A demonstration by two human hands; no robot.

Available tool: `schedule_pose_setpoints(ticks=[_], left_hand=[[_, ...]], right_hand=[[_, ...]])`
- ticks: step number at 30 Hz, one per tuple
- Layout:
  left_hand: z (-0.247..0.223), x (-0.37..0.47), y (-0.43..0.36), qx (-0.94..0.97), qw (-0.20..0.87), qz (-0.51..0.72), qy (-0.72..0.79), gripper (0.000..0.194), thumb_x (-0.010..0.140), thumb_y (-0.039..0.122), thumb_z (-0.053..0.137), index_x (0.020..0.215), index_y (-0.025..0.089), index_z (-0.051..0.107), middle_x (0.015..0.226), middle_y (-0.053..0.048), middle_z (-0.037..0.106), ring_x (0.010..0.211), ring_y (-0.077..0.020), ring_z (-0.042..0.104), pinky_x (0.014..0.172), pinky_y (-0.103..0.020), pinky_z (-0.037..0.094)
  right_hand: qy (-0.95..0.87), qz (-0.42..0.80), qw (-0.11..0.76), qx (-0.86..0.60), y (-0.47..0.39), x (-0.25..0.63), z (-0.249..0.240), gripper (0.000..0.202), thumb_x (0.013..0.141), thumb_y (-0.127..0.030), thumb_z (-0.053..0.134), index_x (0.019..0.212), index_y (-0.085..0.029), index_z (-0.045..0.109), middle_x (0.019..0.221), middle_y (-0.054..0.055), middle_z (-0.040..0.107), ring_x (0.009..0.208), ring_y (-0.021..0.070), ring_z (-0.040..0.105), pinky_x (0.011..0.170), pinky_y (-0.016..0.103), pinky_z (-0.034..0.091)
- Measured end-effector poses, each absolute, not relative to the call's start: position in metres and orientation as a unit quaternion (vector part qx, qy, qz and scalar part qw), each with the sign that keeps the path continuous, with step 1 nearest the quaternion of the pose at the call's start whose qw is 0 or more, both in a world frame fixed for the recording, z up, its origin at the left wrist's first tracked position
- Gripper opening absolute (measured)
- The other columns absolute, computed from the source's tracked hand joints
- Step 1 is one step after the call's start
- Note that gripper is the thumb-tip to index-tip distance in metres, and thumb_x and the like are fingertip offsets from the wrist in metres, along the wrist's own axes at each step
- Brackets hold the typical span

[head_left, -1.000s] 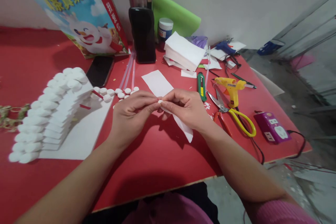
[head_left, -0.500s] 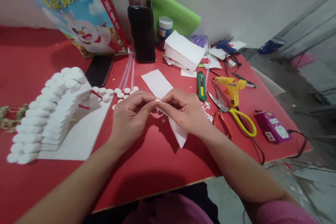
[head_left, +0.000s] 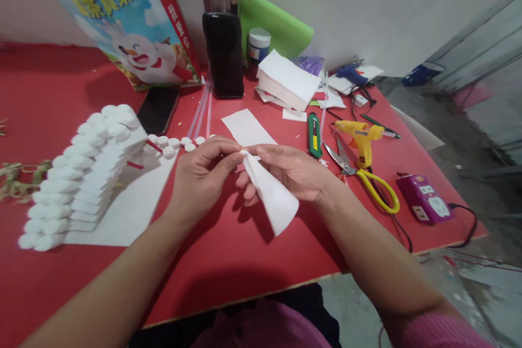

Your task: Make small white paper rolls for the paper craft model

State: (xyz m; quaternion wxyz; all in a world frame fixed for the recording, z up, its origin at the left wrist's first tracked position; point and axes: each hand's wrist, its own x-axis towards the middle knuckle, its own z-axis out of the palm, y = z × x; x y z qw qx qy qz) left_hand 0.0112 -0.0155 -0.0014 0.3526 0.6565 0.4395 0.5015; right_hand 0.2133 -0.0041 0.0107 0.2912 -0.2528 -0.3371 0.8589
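Observation:
A strip of white paper (head_left: 274, 198) hangs slantwise from my fingertips over the red table. Its upper end is bunched narrow, and its lower end fans out toward me. My left hand (head_left: 210, 166) pinches that narrow end between thumb and index finger. My right hand (head_left: 291, 169) grips the same end from the other side, thumb on top, with its other fingers curled loosely behind the strip. Beyond my hands a flat white sheet (head_left: 248, 126) lies on the table. Small white rolled discs (head_left: 168, 151) sit left of my left hand, some hidden by it.
A stepped structure of white discs and card (head_left: 87, 174) stands on a white board (head_left: 122, 223) at left. On the right lie a green cutter (head_left: 314, 135), scissors (head_left: 379, 190), a yellow glue gun (head_left: 361, 136) and a purple power box (head_left: 424, 197). A phone (head_left: 222, 54) stands behind.
The paper strip has swung up and now lies in front of my right fingers. My right hand has turned, its lower fingers showing beneath the strip. The view has shifted slightly.

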Motion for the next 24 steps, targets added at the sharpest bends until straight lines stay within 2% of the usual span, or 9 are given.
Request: schedule_pose_setpoints(ticks=[7,10,13,18,24], left_hand=[[-0.003,0.011,-0.014,0.653,0.349,0.495,0.455,0.009,0.096,0.027,0.072,0.088,0.028,0.078,0.088,-0.002,0.077,0.083,-0.021,0.071,0.081,-0.038,0.058],[0.0,0.014,-0.015,0.64,0.363,0.498,0.46,0.01,0.094,0.023,0.071,0.087,0.027,0.077,0.086,-0.002,0.076,0.076,-0.0183,0.07,0.074,-0.034,0.057],[0.0,0.017,-0.018,0.626,0.369,0.503,0.468,0.009,0.094,0.022,0.072,0.086,0.025,0.076,0.083,-0.001,0.074,0.068,-0.0157,0.066,0.067,-0.032,0.055],[-0.003,0.02,-0.023,0.649,0.288,0.519,0.476,0.009,0.095,0.021,0.071,0.087,0.024,0.075,0.081,0.0,0.073,0.07,-0.0152,0.066,0.07,-0.031,0.054],[-0.002,0.023,-0.027,0.714,0.237,0.508,0.42,0.02,0.092,0.013,0.063,0.082,0.026,0.074,0.089,-0.003,0.077,0.084,-0.0211,0.07,0.078,-0.037,0.055]], right_hand=[[-0.379,0.797,0.342,-0.323,-0.007,0.21,0.008,0.039,0.082,-0.037,0.091,0.11,-0.016,0.073,0.077,-0.002,0.074,0.062,0.0132,0.071,0.075,0.037,0.07],[-0.401,0.755,0.363,-0.371,-0.006,0.209,0.01,0.044,0.077,-0.039,0.094,0.108,-0.016,0.072,0.075,-0.001,0.075,0.058,0.013,0.072,0.066,0.03,0.067],[-0.447,0.685,0.384,-0.428,-0.011,0.205,0.013,0.037,0.078,-0.042,0.092,0.092,-0.016,0.07,0.072,0.001,0.076,0.055,0.0137,0.071,0.053,0.024,0.058],[-0.516,0.533,0.453,-0.494,-0.027,0.187,0.018,0.02,0.086,-0.031,0.079,0.08,-0.02,0.063,0.058,-0.004,0.065,0.045,0.0095,0.057,0.044,0.021,0.043],[-0.548,0.489,0.47,-0.489,-0.042,0.176,0.024,0.015,0.082,-0.025,0.076,0.08,-0.023,0.062,0.062,-0.004,0.065,0.051,0.0112,0.058,0.048,0.024,0.044]])
